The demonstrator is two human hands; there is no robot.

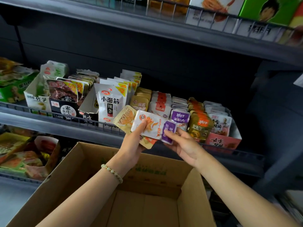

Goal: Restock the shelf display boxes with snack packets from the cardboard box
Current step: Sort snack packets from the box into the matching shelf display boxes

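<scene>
Head view: just left of centre, the left hand (132, 145) grips a fan of snack packets (151, 124), with the thumb pressed on the white top one. At its 3 o'clock, the right hand (185, 146) pinches a purple packet (167, 139) that overlaps the fan. The open cardboard box (78, 161) sits at 6 o'clock under both wrists. Filled display boxes (223, 141) line the shelf (65, 122) from 9 to 2 o'clock.

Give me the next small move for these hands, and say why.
Probably: the right hand draws the purple packet it pinches off the fanned packets in the left hand and slots it into the purple row on the shelf just behind. Its colour matches that row, and the other packets held are white and tan.
</scene>
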